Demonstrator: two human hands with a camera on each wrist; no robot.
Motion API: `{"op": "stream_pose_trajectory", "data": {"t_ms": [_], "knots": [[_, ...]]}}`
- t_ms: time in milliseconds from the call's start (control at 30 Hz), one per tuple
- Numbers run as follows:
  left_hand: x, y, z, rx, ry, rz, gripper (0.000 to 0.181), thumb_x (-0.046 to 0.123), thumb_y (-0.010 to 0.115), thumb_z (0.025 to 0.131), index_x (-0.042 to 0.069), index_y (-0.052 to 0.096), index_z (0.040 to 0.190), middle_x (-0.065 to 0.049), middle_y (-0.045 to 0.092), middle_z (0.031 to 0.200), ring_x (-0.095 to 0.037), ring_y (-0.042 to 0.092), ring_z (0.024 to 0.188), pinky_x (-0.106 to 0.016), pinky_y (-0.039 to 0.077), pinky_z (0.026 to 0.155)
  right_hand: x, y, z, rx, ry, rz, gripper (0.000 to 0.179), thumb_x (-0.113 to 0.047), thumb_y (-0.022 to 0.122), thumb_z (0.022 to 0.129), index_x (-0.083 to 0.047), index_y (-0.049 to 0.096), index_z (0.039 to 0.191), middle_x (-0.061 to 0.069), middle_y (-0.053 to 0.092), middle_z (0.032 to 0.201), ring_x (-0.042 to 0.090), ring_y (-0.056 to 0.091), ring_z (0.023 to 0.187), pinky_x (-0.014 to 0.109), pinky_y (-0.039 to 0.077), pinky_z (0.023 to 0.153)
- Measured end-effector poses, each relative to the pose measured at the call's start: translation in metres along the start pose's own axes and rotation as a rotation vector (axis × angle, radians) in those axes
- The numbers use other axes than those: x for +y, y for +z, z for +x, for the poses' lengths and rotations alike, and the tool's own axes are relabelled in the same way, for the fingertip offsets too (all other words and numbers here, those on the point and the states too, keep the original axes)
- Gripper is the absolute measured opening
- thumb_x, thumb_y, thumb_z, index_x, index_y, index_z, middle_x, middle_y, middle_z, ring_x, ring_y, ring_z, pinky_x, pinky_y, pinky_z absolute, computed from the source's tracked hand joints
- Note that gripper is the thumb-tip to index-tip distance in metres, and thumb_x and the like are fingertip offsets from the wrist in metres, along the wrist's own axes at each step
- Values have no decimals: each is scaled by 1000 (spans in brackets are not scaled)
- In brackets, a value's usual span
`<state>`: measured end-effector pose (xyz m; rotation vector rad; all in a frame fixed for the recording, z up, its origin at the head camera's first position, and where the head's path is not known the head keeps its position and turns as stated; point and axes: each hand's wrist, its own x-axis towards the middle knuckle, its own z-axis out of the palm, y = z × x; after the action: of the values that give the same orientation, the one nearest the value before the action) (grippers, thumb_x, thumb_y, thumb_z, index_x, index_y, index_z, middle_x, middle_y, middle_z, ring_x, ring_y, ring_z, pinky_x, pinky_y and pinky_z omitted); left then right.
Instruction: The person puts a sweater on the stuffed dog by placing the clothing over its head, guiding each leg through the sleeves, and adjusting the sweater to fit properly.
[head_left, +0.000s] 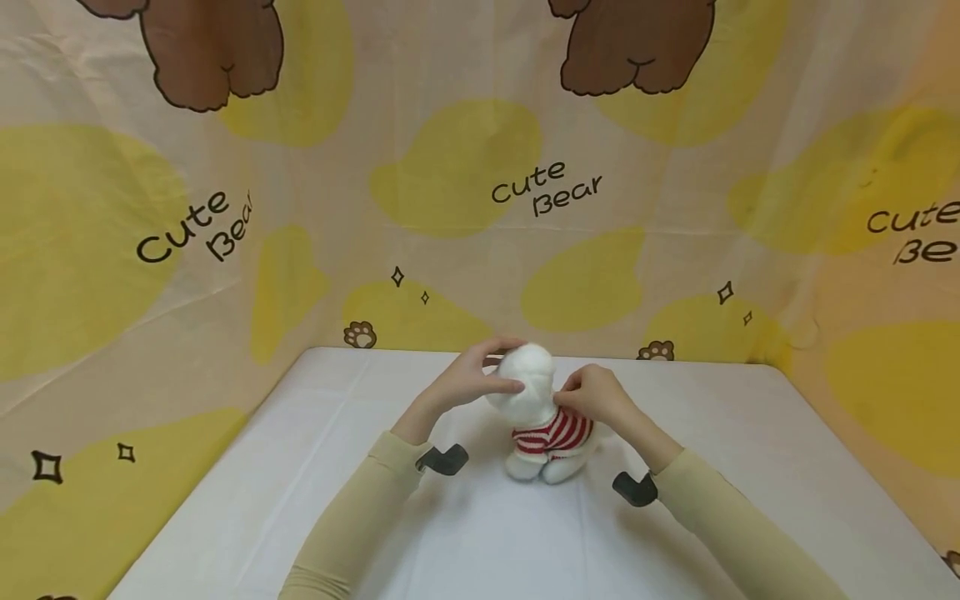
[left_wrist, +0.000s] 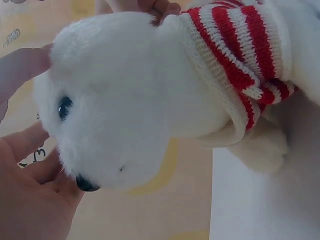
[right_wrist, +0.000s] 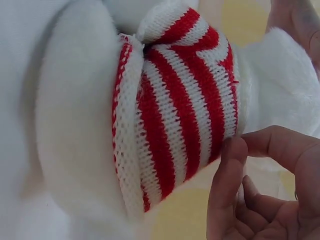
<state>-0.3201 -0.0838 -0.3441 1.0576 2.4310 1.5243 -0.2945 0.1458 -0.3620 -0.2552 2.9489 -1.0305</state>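
Observation:
A white plush dog [head_left: 527, 392] sits upright on the table, wearing a red-and-white striped knitted sweater [head_left: 567, 431]. My left hand [head_left: 467, 377] holds its head from the left, thumb and fingers spread around it. In the left wrist view, those fingers lie by the dark eye [left_wrist: 65, 107] and the black nose [left_wrist: 87, 183]. At the back of the neck, my right hand [head_left: 597, 394] pinches the sweater's collar edge between thumb and index finger. The right wrist view shows the knitted hem [right_wrist: 127, 135] around the plush body.
A white table [head_left: 330, 400] lies under the toy. Beyond its back edge and along both sides hangs a cloth backdrop [head_left: 450, 250] with yellow patches, bears and lettering. Dark wrist-worn pieces [head_left: 636, 489] jut inward from both cream sleeves [head_left: 731, 517].

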Motion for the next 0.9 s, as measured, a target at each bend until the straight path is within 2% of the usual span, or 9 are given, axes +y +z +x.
{"op": "stream_pose_trajectory", "data": {"t_ms": [100,233,400,500,600,667,767,900], "knots": [[-13,3,4,14,10,-1,63,10,76,78,5,49,135,-12,52,135,-31,50,121,-46,38,104,1,1,0,0,8,33,19,-21,65,80,-5,70,72,-1,62,64,12,51,61,24,42,52],[-15,6,3,29,5,1,62,14,77,77,11,52,133,-5,54,133,-26,51,119,-44,40,103,3,7,1,-5,59,174,19,-18,63,81,-2,71,77,-2,61,66,10,52,64,21,44,55],[-16,4,3,35,5,11,59,19,77,78,16,53,132,0,55,132,-23,51,120,-42,40,102,4,8,-2,-9,32,257,20,-16,62,85,2,71,86,1,65,70,8,58,63,22,51,59],[-21,-2,5,35,-25,-38,52,23,70,85,13,52,133,-2,56,133,-24,52,121,-43,41,102,1,1,-7,34,32,272,28,-24,59,92,2,68,93,6,69,76,10,64,67,25,54,62],[-33,-9,11,55,-75,-106,44,27,59,94,9,53,133,-6,57,132,-26,53,122,-44,40,103,-8,-3,-15,84,24,269,41,-38,56,94,1,64,103,11,70,86,16,67,74,28,55,65],[-44,-12,16,53,-107,-150,41,28,52,97,6,53,132,-9,57,133,-26,52,123,-44,40,104,-16,0,-21,101,2,229,50,-47,57,91,-1,59,111,13,70,95,20,68,82,32,54,69],[-59,-15,21,1,-155,-209,40,26,47,100,4,52,133,-11,54,135,-24,51,124,-40,40,104,-27,10,-27,94,-30,192,62,-51,63,85,-1,50,119,14,67,102,23,66,91,36,54,74],[-68,-14,21,-55,-188,-246,42,26,45,100,4,49,135,-12,52,137,-22,49,124,-36,42,101,-36,28,-28,156,-55,184,73,-49,74,76,1,44,121,14,62,102,22,62,90,35,53,73]]}}
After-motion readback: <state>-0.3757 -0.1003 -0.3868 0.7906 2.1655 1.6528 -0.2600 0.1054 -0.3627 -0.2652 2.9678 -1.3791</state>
